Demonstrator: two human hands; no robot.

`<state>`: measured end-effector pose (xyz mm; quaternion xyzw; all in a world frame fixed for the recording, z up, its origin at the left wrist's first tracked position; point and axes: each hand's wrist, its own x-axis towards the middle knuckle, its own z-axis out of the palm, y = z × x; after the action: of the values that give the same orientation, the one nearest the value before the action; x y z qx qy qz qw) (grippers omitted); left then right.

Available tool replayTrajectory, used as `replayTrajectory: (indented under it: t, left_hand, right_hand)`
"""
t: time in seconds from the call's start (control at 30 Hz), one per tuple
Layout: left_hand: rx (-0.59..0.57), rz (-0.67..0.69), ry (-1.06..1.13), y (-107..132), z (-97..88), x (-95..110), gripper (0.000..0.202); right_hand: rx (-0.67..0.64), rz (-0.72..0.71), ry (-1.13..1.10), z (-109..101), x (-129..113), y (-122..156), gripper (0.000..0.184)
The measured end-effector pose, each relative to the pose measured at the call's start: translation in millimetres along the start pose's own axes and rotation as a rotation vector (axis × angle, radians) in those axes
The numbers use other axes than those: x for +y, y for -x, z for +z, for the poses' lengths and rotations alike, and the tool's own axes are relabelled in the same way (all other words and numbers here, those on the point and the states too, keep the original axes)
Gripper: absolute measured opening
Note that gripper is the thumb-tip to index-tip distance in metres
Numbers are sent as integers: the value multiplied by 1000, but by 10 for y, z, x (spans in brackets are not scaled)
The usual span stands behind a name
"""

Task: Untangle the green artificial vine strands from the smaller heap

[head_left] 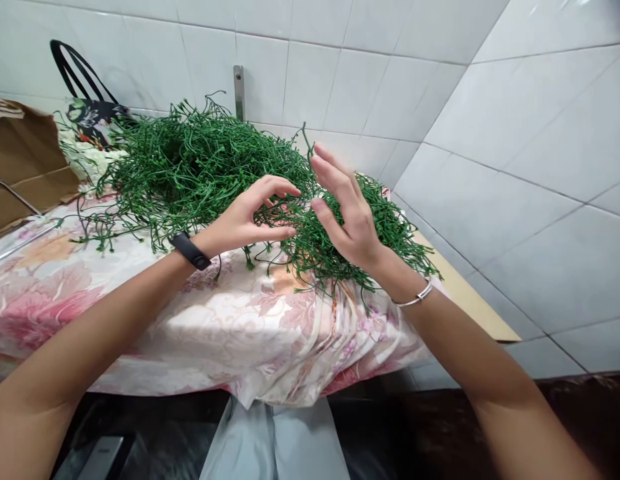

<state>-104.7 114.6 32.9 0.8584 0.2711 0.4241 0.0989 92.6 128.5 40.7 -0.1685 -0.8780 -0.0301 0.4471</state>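
A big heap of thin green artificial plant stems lies on a table covered with a pink floral cloth. My left hand, with a black band on the wrist, is curled over the front of the heap, thumb and fingers pinching a few stems. My right hand, with a silver bracelet, stands upright just right of it with fingers stretched and apart, touching the strands. A smaller clump of the same stems lies behind and under the right hand.
A brown cardboard box stands at the far left beside a metal bar. A black-handled patterned bag sits behind the heap. White tiled walls close in at the back and right. The table's bare wooden edge shows at the right.
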Motion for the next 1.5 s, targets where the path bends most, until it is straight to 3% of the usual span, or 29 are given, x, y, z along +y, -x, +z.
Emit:
replayTrajectory:
  t: [0.13,0.33,0.53,0.63,0.77,0.97,1.23,1.5]
  left_hand:
    - [-72,65,7,6,38,6,38]
    - [-48,15,-20,16,61,16,20]
    - [163,18,-91,5,49,-9,18]
    - [186,50,-126,5,54,-19,21]
    - [157,110,-233,16,89,-4,21]
    - [166,170,-321,38,140,60,16]
    - [159,106,-278,42,88,117,18]
    - [191,33,-332,39,72,146,12]
  right_hand:
    - [-29,4,-6,38,-9,-12,47]
    - [-39,8,13,43,-47,3,47]
    - [190,79,43,-6,-101,25,28]
    - [132,69,91,-18,-102,15,16]
    - [-1,8,149,17,-101,20,18]
    - [51,-18,191,38,-85,30,9]
    - [48,-3,34,22,-105,31,6]
    - [23,143,-151,32,-148,53,9]
